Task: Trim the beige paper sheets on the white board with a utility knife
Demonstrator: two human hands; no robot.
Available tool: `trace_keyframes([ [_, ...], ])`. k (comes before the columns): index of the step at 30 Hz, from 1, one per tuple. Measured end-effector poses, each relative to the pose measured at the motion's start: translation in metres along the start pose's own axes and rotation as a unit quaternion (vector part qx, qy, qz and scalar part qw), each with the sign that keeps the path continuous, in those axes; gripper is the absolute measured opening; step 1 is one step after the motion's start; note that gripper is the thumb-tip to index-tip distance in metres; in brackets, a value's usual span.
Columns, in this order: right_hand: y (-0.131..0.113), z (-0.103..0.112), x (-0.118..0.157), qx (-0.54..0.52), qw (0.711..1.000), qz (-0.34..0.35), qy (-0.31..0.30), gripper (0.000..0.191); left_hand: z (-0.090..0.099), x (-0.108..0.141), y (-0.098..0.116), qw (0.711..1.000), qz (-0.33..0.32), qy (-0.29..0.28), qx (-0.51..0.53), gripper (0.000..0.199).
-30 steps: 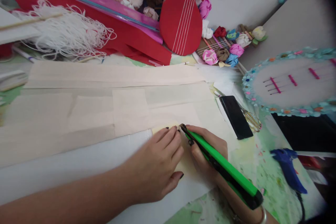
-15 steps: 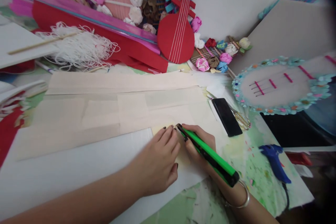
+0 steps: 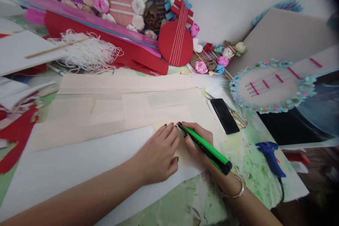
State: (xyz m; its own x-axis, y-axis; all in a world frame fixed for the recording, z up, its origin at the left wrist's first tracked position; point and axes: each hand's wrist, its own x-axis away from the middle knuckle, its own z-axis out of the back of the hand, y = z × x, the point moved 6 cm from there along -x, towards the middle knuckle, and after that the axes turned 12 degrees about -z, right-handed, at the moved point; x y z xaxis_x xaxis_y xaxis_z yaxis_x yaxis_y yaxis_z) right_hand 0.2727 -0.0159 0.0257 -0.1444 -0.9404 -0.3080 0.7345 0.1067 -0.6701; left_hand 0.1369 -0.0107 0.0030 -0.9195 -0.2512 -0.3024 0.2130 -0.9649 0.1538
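Note:
My left hand (image 3: pixel 159 159) lies flat on a white board (image 3: pixel 76 169), its fingers stretched forward over a pale yellowish piece (image 3: pixel 183 153). In my right hand (image 3: pixel 194 150) is a green and black utility knife (image 3: pixel 209 143), its back end slanting up toward me. The knife's front end is beside my left fingertips; its blade is too small to make out. Cream strips of paper or cloth (image 3: pixel 136 109) cover the far part of the board.
A black phone (image 3: pixel 225 116) and gold-handled scissors (image 3: pixel 240 119) lie to the right, with a blue glue gun (image 3: pixel 271 159) nearer the table edge. White string (image 3: pixel 84 51) is heaped at the back left. A red lute-shaped craft (image 3: pixel 176 40) and a flower-edged one (image 3: pixel 265 86) stand behind.
The whole view has shifted slightly, the right-side things moving left in the picture. Both hands and the knife keep nearly the same place on the board.

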Motion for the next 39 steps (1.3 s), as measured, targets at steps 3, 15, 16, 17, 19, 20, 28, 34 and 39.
trace_keyframes([
  [3, 0.002, 0.0, 0.001, -0.015, 1.0, 0.008, 0.01, 0.036, 0.001, 0.0, 0.0, 1.0, -0.002, 0.005, -0.001, 0.053],
  [15, 0.0, 0.0, 0.003, -0.014, 1.0, 0.009, 0.023, 0.034, 0.0, 0.0, 0.002, 1.0, 0.003, -0.019, -0.025, 0.056],
  [16, 0.001, 0.0, 0.003, -0.01, 1.0, 0.01, 0.024, 0.034, -0.001, 0.0, 0.002, 0.999, 0.003, -0.02, -0.026, 0.056],
  [17, 0.001, 0.0, 0.004, -0.008, 1.0, 0.012, 0.026, 0.034, -0.001, 0.0, 0.003, 0.999, 0.004, -0.021, -0.026, 0.056],
  [19, 0.0, 0.0, 0.005, -0.007, 0.999, 0.015, 0.031, 0.034, -0.001, 0.001, 0.003, 0.999, 0.004, -0.022, -0.027, 0.056],
  [20, 0.0, 0.001, 0.005, -0.009, 0.999, 0.016, 0.035, 0.034, -0.001, 0.001, 0.004, 0.999, 0.004, -0.022, -0.027, 0.056],
  [28, 0.0, 0.001, 0.005, -0.018, 0.999, 0.018, 0.031, 0.032, 0.001, -0.001, 0.003, 1.0, 0.008, -0.02, -0.022, 0.056],
  [34, -0.003, 0.004, 0.007, 0.01, 0.999, 0.028, 0.04, 0.033, -0.001, 0.0, 0.003, 1.0, 0.006, -0.018, -0.021, 0.058],
  [39, -0.014, 0.007, 0.007, 0.049, 0.997, 0.058, 0.02, 0.031, -0.002, 0.0, 0.003, 1.0, 0.0, -0.019, -0.025, 0.062],
])
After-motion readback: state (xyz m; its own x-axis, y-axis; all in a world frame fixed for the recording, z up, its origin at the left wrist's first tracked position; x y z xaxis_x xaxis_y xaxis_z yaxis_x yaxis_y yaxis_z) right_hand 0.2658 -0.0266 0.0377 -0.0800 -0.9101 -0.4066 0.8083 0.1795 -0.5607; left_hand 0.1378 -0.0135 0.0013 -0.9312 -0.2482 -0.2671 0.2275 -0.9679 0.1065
